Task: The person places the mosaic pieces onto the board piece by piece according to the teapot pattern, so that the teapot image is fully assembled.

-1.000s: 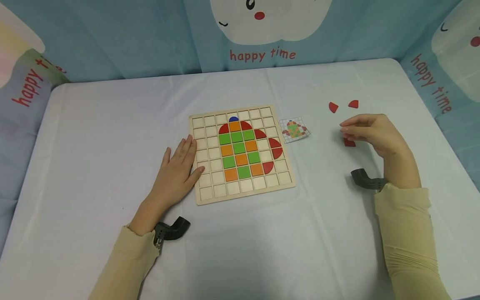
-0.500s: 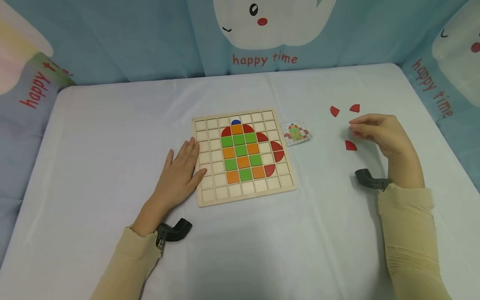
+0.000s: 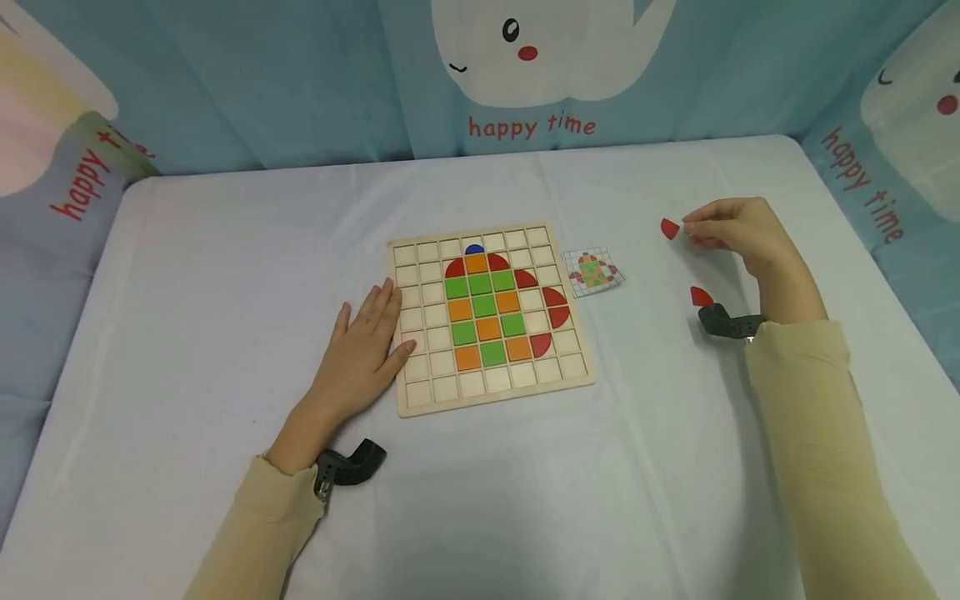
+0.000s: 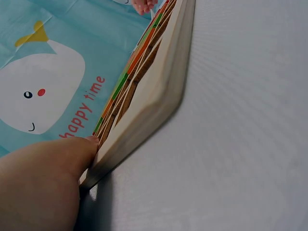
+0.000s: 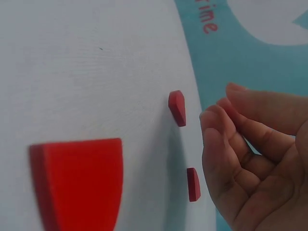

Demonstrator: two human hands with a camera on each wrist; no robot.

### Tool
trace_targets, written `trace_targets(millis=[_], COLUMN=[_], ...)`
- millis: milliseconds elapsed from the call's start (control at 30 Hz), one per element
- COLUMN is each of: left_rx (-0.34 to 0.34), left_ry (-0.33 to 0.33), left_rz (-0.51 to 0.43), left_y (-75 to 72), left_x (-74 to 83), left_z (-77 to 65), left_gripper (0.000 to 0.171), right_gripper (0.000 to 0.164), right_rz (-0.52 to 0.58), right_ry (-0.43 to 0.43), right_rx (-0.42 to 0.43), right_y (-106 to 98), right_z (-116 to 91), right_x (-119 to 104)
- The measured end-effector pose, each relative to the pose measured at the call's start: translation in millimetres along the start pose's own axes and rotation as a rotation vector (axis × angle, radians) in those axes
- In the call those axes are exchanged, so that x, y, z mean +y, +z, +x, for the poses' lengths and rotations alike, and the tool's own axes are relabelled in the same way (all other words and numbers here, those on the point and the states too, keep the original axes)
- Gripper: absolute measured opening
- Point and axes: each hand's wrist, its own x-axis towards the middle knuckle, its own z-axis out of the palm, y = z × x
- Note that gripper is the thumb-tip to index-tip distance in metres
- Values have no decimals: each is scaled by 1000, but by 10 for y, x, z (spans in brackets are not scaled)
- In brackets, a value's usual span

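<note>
My left hand (image 3: 360, 354) lies flat with straight fingers along the left edge of a wooden grid board (image 3: 495, 403). In the left wrist view its thumb touches the board's rim (image 4: 166, 82). Green and orange square tiles, red quarter-circle tiles and a blue half-circle tile (image 3: 474, 249) sit in the grid. Over the right side of the table, my right hand (image 3: 738, 229) hovers with loosely bent fingers, holding nothing. Its fingertips are near a red quarter-circle tile (image 3: 669, 229). Another red tile (image 3: 701, 296) lies closer to the wrist; the right wrist view also shows a third red tile (image 5: 193, 185).
A small pattern card (image 3: 593, 272) with a coloured grid picture lies just right of the board. White cloth covers the table (image 3: 487, 500). A blue printed curtain (image 3: 300, 83) stands behind and at the sides. Each wrist wears a black mount (image 3: 351, 462).
My right hand has moved away from me and slightly left, from above the nearer red tile toward the far ones. The left hand stays on the board. The head view has shifted slightly.
</note>
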Motion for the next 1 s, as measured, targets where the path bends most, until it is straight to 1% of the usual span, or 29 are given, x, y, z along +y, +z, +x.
trace_targets(millis=[100,233,367,500,633,800,1000], left_rx=[-3,-7,-10,-9,-9,2,2], left_ry=[-1,-6,-11,-12,-14,-10,-5], left_rz=[-1,5,11,12,8,6,7], left_y=[9,19,8,2,4,0,5], left_x=[8,6,0,-4,-7,-6,-12], left_z=[5,10,4,-8,-21,-25,-22], left_gripper=[70,71,71,71,71,71,71], right_gripper=[6,7,18,30,37,38,36], right_rz=[-22,-37,-52,-176,-307,-373,-404], right_ry=[17,20,7,1,-13,-49,-44], right_rx=[-2,5,8,-26,-62,-64,-59], right_y=[-12,-9,42,86,128,176,207], right_z=[52,92,140,211,263,273,241], right_x=[-18,-38,-56,-62,-70,-96,-106])
